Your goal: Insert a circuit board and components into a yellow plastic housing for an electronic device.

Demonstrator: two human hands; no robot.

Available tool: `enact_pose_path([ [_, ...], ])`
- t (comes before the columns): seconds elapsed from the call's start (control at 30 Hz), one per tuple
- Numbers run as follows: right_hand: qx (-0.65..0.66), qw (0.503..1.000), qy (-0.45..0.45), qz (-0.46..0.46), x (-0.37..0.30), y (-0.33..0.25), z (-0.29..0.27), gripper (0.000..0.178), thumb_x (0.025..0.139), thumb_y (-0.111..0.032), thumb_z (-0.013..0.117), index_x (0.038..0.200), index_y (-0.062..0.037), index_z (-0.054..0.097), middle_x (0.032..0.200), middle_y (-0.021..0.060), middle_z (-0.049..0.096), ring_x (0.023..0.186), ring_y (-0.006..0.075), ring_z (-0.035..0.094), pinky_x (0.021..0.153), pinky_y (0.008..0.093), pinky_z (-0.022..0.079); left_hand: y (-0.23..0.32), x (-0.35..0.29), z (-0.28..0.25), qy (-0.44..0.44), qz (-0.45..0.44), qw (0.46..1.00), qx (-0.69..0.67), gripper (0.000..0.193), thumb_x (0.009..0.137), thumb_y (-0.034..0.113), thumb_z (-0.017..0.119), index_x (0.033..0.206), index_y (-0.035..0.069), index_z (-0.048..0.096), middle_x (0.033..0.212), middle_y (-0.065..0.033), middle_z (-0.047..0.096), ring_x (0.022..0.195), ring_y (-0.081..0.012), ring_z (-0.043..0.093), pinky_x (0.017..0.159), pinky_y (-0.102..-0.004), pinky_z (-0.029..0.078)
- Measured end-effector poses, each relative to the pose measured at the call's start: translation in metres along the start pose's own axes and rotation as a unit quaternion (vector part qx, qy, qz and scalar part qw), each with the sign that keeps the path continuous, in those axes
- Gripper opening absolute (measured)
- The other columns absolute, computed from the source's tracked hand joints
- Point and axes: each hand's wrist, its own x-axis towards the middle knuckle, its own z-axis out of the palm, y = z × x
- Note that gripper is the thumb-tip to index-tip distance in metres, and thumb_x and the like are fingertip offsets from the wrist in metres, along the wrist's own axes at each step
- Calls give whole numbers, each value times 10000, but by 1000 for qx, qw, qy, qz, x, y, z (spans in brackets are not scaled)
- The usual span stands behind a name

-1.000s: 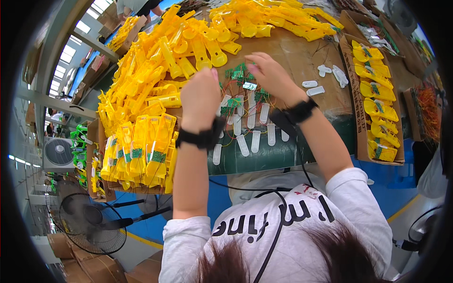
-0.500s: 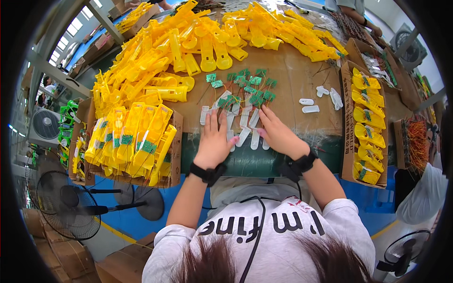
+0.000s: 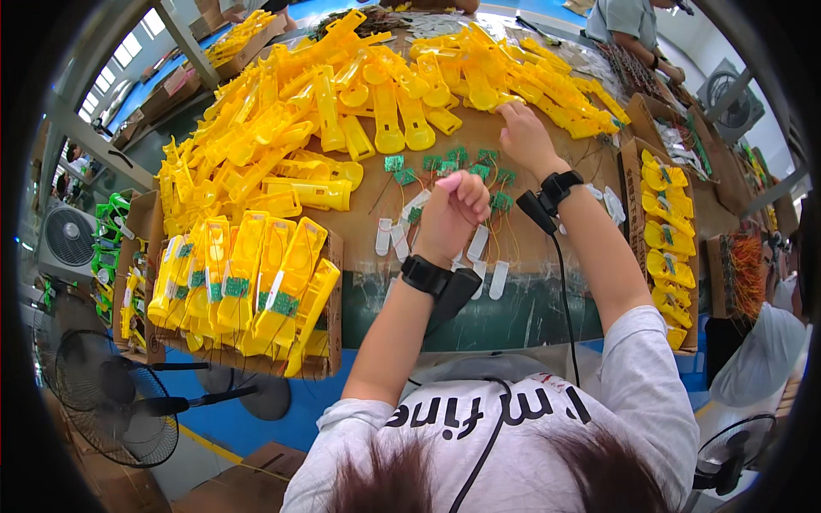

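My right hand reaches over the table to the near edge of a heap of yellow plastic housings. Its fingers close on the end of one yellow plastic housing. My left hand is raised over the middle of the table, fingers curled in, and no object shows in it. Under and around it lie small green circuit boards with thin wires, and white plastic strips. The left hand hides some of these.
A cardboard box of yellow housings with boards stands at left. Another narrow box of yellow pieces is at right, near a bundle of orange wires. A fan stands lower left. Another person is at far right.
Both hands have lifted off the white strips. My right hand has moved forward to the yellow heap and taken hold of a housing; my left has risen, turned and curled its fingers.
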Motion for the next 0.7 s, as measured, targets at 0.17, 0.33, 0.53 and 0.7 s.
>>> enact_pose_path([
  [0.17,-108,993,26,-40,33,-7,22,283,698,-134,618,972,-94,562,1169,120,473,1140,267,402,931,388,329,-14,-3,-25,-33,-20,987,-154,289,876,246,379,636,93,329,637,-10,295,606,-135,324,534,-248,312],
  [0.33,-211,969,110,-67,53,11,18,110,719,-159,625,818,-114,636,1025,48,555,1019,225,487,849,380,363,-21,-4,-24,-30,-49,988,-140,285,870,258,368,644,85,353,641,-17,316,615,-138,347,536,-256,325],
  [0.53,-72,960,260,-74,30,-30,-31,100,692,-133,657,787,-110,637,889,33,580,886,226,528,746,356,401,-20,-7,-29,60,5,988,-139,258,879,271,363,894,51,496,855,-62,522,822,-195,516,711,-303,448],
  [0.7,100,974,181,-94,-59,-79,-51,155,624,-68,688,763,-71,618,852,62,568,802,235,537,711,352,442,-19,-1,-23,97,-8,983,-154,411,901,353,359,1169,46,408,1128,-124,509,1031,-245,498,907,-365,403],
])
